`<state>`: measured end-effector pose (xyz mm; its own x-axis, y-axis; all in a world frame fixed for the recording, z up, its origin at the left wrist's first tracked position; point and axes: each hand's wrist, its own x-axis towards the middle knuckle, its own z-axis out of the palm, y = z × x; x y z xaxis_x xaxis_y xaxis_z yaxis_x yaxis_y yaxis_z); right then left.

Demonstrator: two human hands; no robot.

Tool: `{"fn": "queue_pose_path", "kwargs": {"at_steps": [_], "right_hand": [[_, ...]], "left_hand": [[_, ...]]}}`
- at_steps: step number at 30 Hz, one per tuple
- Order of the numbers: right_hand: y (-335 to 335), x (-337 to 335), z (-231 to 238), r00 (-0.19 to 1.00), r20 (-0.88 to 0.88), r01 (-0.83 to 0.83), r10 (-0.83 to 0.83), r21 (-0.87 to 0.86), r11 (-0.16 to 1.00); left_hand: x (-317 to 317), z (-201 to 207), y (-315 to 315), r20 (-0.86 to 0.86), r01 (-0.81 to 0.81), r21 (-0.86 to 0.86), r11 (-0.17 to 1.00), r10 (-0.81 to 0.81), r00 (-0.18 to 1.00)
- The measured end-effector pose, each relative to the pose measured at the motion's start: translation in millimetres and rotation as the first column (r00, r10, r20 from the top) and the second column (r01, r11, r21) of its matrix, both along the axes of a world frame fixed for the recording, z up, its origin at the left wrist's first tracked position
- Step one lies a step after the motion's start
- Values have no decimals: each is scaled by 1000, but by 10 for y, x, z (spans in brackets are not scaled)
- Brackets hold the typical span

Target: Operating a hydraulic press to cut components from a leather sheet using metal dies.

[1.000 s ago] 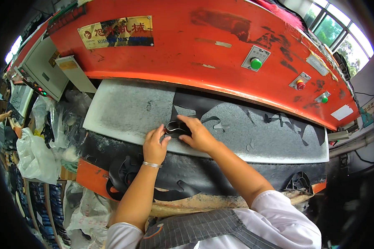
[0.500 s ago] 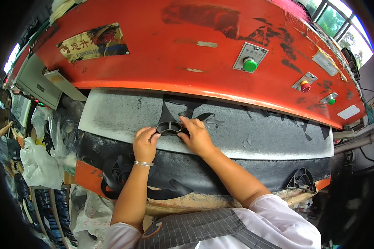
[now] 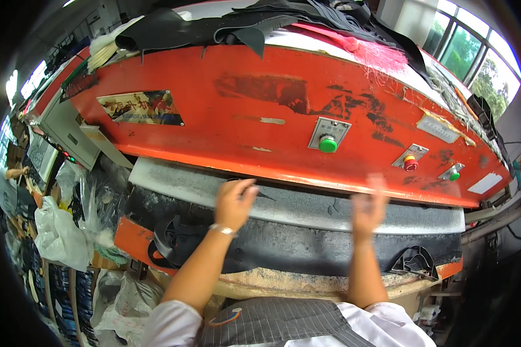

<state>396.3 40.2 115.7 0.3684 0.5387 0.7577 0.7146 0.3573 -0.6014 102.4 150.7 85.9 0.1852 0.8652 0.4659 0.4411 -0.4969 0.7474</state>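
Observation:
My left hand (image 3: 234, 203) hovers over the left-middle of the pale grey cutting board (image 3: 312, 209), its fingers loosely apart and holding nothing I can see. A dark sliver of black sheet (image 3: 266, 197) shows on the board just beside it. My right hand (image 3: 369, 208) is raised farther right, in front of the red press beam (image 3: 226, 139). Motion smears it, but its fingers look stretched upward and apart. The hollow cutting die is not visible; the beam and my left hand cover the board's back part.
A green button (image 3: 327, 144), a red knob (image 3: 410, 164) and a small green button (image 3: 455, 176) sit on the beam. Another metal cutting die (image 3: 415, 263) stands on the black front ledge at right. Black sheet scraps (image 3: 182, 238) lie at left, near plastic bags (image 3: 62, 234).
Both hands have let go of the hollow die and moved apart, the right one well to the right and the left one slightly right. The view has tilted up, showing more of the machine's top.

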Motion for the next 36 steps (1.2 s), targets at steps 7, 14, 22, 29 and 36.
{"fn": "queue_pose_path", "kwargs": {"at_steps": [7, 14, 22, 29, 36], "right_hand": [[-392, 2851, 962, 523, -239, 852, -818, 111, 512], [-436, 2810, 806, 657, -195, 734, -729, -56, 677], [-468, 1223, 663, 936, -114, 343, -334, 68, 937], [306, -886, -46, 958, -47, -284, 283, -309, 908], [943, -1537, -481, 963, 97, -169, 252, -513, 842]], "left_hand": [[1495, 1249, 24, -105, 490, 295, 820, -482, 870], [1249, 1088, -166, -91, 441, -42, 897, -443, 892], [-399, -41, -1645, -453, 262, -399, 878, -438, 777], [-265, -49, -1815, -447, 123, -141, 982, -174, 877], [-595, -277, -1832, -503, 271, -127, 954, -297, 811]]}}
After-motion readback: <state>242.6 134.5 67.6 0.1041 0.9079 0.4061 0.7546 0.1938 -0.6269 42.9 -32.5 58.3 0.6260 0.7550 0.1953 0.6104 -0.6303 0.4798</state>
